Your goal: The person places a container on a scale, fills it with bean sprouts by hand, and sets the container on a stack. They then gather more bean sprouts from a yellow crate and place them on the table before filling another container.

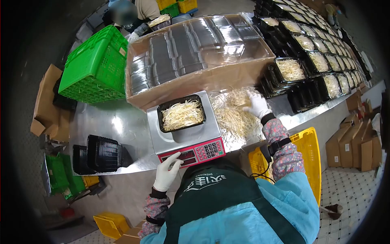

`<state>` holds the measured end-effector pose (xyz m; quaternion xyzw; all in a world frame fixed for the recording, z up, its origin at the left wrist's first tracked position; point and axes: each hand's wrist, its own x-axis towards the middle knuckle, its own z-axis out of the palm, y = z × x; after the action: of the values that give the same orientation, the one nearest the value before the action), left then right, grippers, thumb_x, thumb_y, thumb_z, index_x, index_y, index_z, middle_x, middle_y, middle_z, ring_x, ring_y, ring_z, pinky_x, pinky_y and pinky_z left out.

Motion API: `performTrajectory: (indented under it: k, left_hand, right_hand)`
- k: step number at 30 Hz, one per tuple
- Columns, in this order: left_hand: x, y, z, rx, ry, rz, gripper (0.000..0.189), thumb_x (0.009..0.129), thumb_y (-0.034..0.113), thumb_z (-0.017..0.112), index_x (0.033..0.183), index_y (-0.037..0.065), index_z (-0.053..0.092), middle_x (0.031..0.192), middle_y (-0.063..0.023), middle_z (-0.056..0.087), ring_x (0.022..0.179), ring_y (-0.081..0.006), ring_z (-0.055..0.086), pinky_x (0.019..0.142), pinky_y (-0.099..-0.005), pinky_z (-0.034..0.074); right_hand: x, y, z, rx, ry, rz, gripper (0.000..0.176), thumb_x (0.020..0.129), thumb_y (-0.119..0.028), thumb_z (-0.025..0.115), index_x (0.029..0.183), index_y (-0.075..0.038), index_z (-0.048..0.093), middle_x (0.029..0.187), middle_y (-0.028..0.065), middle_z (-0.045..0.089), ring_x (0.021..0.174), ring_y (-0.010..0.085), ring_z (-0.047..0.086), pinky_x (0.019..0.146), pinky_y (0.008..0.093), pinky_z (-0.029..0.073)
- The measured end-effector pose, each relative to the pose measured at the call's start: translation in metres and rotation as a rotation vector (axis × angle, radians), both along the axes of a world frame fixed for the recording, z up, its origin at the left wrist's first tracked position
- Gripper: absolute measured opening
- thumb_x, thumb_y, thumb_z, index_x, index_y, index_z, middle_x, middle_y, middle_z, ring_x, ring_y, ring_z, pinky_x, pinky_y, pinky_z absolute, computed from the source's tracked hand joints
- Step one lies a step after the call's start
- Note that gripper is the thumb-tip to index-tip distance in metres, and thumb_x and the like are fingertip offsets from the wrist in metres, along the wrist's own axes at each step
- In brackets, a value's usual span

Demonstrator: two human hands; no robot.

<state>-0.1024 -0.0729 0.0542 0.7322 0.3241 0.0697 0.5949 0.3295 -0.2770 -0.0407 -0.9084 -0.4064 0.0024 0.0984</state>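
Note:
A black tray (183,114) filled with bean sprouts sits on the metal plate of a red and silver scale (210,149). Just in front of the scale's display, my gloved left hand (167,172) has its fingers partly spread and holds nothing. My gloved right hand (257,105) rests at the right edge of a loose pile of sprouts (231,120), fingers apart, with no clump visible in it. Both gloves are white.
Behind the scale stands a large carton (199,81) of clear lids. A green crate (95,67) is at the left, black empty trays (103,153) at the front left. Filled trays (290,70) are stacked at the right. A yellow crate (310,162) stands below; a co-worker (140,16) is across.

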Motion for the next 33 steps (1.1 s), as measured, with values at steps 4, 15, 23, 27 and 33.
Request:
performTrajectory:
  k: [4, 15, 23, 27, 33]
  left_hand:
    - [0.002, 0.004, 0.004, -0.032, -0.012, 0.019, 0.036, 0.094, 0.006, 0.06, 0.129, -0.002, 0.058, 0.099, -0.0112, 0.072, 0.09, -0.0125, 0.067, 0.082, -0.0248, 0.052]
    - [0.0, 0.016, 0.004, 0.016, 0.002, 0.031, 0.034, 0.094, 0.008, 0.061, 0.126, -0.001, 0.061, 0.097, -0.011, 0.073, 0.087, -0.0121, 0.067, 0.078, -0.025, 0.053]
    - [-0.007, 0.033, 0.01, 0.117, -0.117, 0.105, 0.032, 0.093, 0.007, 0.06, 0.124, -0.003, 0.062, 0.096, -0.0095, 0.073, 0.086, -0.0114, 0.068, 0.076, -0.0252, 0.053]
    - [-0.011, 0.042, 0.004, 0.118, -0.17, 0.144, 0.032, 0.093, 0.006, 0.061, 0.124, -0.003, 0.062, 0.096, -0.0103, 0.073, 0.089, -0.0121, 0.068, 0.078, -0.0252, 0.053]
    - [-0.024, 0.069, 0.017, 0.255, -0.22, 0.288, 0.033, 0.093, 0.004, 0.06, 0.126, -0.001, 0.061, 0.103, -0.01, 0.071, 0.091, -0.0125, 0.067, 0.081, -0.0249, 0.052]
  right_hand:
    - [-0.061, 0.004, -0.008, 0.054, 0.009, 0.113, 0.083, 0.069, -0.049, 0.079, 0.133, -0.006, 0.05, 0.124, 0.0162, 0.055, 0.114, 0.035, 0.051, 0.097, 0.0453, 0.042]
    - [-0.069, -0.001, -0.068, 0.086, 0.128, 0.078, 0.038, 0.075, -0.026, 0.074, 0.106, -0.005, 0.068, 0.095, 0.0167, 0.066, 0.092, 0.0355, 0.063, 0.08, 0.0424, 0.052]
    - [-0.068, 0.006, -0.029, 0.113, -0.035, 0.111, 0.04, 0.072, -0.03, 0.076, 0.104, -0.008, 0.067, 0.094, 0.0154, 0.064, 0.095, 0.0342, 0.061, 0.081, 0.0417, 0.05]
    - [-0.066, 0.008, -0.066, 0.018, -0.101, 0.118, 0.035, 0.074, -0.026, 0.073, 0.105, -0.009, 0.068, 0.098, 0.0144, 0.063, 0.099, 0.033, 0.059, 0.083, 0.0407, 0.049]
    - [-0.036, -0.003, -0.024, 0.434, 0.315, -0.079, 0.037, 0.076, -0.016, 0.078, 0.109, -0.002, 0.067, 0.103, 0.0185, 0.069, 0.098, 0.0331, 0.065, 0.088, 0.0382, 0.051]
